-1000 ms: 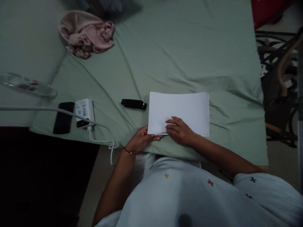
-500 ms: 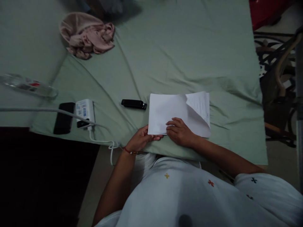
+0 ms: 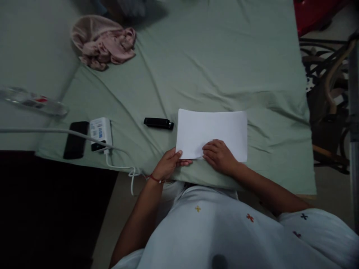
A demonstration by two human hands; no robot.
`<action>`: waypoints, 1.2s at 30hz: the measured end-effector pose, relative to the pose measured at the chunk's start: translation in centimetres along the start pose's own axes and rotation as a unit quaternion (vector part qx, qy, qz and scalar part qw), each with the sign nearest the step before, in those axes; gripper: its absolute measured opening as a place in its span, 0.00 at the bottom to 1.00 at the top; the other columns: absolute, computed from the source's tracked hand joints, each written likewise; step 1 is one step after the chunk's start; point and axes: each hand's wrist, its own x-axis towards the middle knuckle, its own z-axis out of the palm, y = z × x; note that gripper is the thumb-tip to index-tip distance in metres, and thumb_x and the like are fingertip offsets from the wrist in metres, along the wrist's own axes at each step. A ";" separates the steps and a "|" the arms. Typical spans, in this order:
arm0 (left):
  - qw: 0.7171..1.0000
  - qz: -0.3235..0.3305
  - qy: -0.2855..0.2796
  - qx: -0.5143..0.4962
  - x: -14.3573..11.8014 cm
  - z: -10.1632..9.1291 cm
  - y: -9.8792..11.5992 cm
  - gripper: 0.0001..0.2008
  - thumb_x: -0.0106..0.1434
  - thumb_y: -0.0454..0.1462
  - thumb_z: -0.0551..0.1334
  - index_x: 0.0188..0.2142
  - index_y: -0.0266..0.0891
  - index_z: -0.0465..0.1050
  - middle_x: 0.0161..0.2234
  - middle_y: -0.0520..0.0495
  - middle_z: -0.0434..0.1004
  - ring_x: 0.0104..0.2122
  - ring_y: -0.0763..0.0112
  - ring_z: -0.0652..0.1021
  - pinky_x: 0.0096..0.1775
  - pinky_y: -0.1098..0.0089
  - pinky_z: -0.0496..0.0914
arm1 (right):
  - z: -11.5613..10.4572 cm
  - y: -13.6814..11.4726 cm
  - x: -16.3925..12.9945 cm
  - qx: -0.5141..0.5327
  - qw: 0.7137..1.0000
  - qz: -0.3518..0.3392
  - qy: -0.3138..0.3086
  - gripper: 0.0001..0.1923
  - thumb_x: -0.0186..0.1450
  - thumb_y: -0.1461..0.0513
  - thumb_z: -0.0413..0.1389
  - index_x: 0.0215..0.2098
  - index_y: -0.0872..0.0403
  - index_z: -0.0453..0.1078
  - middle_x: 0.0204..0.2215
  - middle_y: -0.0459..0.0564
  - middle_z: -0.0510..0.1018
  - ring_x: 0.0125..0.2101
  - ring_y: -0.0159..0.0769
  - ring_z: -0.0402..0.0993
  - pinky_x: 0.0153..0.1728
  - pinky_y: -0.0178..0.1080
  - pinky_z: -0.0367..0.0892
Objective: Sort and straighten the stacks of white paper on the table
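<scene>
Sheets of white paper [image 3: 207, 129] lie stacked on the green cloth in front of me, the top one blank and flat. My left hand [image 3: 169, 162] grips the stack at its near left corner, thumb on top and fingers underneath. Resting on the top sheet near the front edge is my right hand [image 3: 220, 156], its fingers laid side by side on the paper and slightly bent. Just left of the paper, a black stapler [image 3: 158, 123] touches neither hand.
A green cloth [image 3: 224, 67] covers the table. To the left are a black phone [image 3: 75, 140], a white power adapter [image 3: 101, 130] with cables, and a clear plastic bottle [image 3: 36, 101]. A crumpled pink cloth [image 3: 106, 45] lies at the far left, and a red chair [image 3: 316, 15] stands far right.
The lifted right part of the top sheet has come down flat, covering the printed page beneath. My right hand has slid slightly right; my left thumb now lies over the paper's corner.
</scene>
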 end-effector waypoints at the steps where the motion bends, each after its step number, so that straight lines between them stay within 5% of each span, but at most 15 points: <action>1: 1.000 0.007 0.002 0.004 -0.1 0.0 -0.1 0.26 0.60 0.50 0.72 0.50 0.34 0.74 0.44 0.40 0.84 0.33 0.66 0.85 0.36 0.70 0.80 | -0.5 0.4 -0.7 -0.006 1.000 0.028 -0.002 0.09 0.73 0.61 0.56 0.43 0.52 0.78 0.48 0.53 0.84 0.50 0.46 0.74 0.53 0.53 0.67; 7: 0.997 0.074 0.004 0.026 -0.5 -0.1 -1.1 0.26 0.63 0.53 0.69 0.50 0.35 0.74 0.44 0.42 0.83 0.34 0.68 0.84 0.39 0.68 0.80 | -3.5 4.1 -6.0 -0.067 0.970 0.206 0.110 0.08 0.70 0.63 0.57 0.45 0.54 0.77 0.51 0.58 0.81 0.56 0.51 0.71 0.58 0.58 0.67; 11: 0.994 0.107 0.004 0.022 -0.8 0.1 -1.2 0.23 0.64 0.52 0.68 0.47 0.36 0.75 0.41 0.44 0.82 0.33 0.67 0.83 0.37 0.67 0.79 | -4.6 5.8 -7.4 -0.007 0.920 0.346 0.184 0.26 0.63 0.57 0.64 0.57 0.55 0.71 0.59 0.65 0.74 0.60 0.57 0.70 0.62 0.63 0.64; 16: 0.992 0.127 0.005 -0.012 -1.6 0.7 0.1 0.24 0.62 0.52 0.70 0.50 0.39 0.75 0.42 0.45 0.83 0.33 0.65 0.83 0.37 0.65 0.78 | -6.6 5.9 -5.2 0.302 0.791 0.484 0.222 0.39 0.57 0.49 0.69 0.63 0.48 0.64 0.53 0.56 0.80 0.50 0.47 0.80 0.53 0.53 0.75; 23: 0.994 0.103 -0.013 -0.033 -1.6 0.8 0.1 0.24 0.61 0.52 0.70 0.50 0.40 0.76 0.41 0.45 0.84 0.33 0.64 0.83 0.35 0.66 0.77 | -8.2 6.4 -2.6 0.524 0.639 0.548 0.134 0.29 0.41 0.49 0.77 0.35 0.53 0.77 0.34 0.53 0.85 0.32 0.44 0.81 0.33 0.44 0.78; 25: 0.995 0.095 -0.011 -0.021 -1.3 0.5 -0.4 0.26 0.62 0.52 0.69 0.52 0.38 0.75 0.46 0.42 0.83 0.39 0.62 0.83 0.39 0.65 0.77 | -8.1 6.5 -2.5 0.514 0.630 0.565 0.140 0.28 0.40 0.51 0.78 0.34 0.53 0.78 0.32 0.52 0.85 0.29 0.42 0.80 0.31 0.43 0.77; 29: 0.996 0.093 0.011 0.005 -0.7 0.2 -0.5 0.27 0.62 0.50 0.69 0.55 0.37 0.74 0.54 0.40 0.81 0.52 0.57 0.80 0.49 0.63 0.76 | -8.4 6.2 -2.8 0.470 0.656 0.570 0.155 0.24 0.42 0.50 0.77 0.31 0.52 0.77 0.28 0.50 0.84 0.25 0.39 0.77 0.26 0.42 0.75; 36: 0.987 0.118 0.077 -0.073 0.5 2.0 1.9 0.26 0.55 0.51 0.74 0.47 0.39 0.75 0.47 0.43 0.85 0.50 0.56 0.82 0.50 0.60 0.76 | -8.6 5.2 -3.4 0.462 0.674 0.560 0.140 0.21 0.45 0.50 0.75 0.28 0.52 0.76 0.25 0.47 0.81 0.22 0.35 0.75 0.24 0.39 0.71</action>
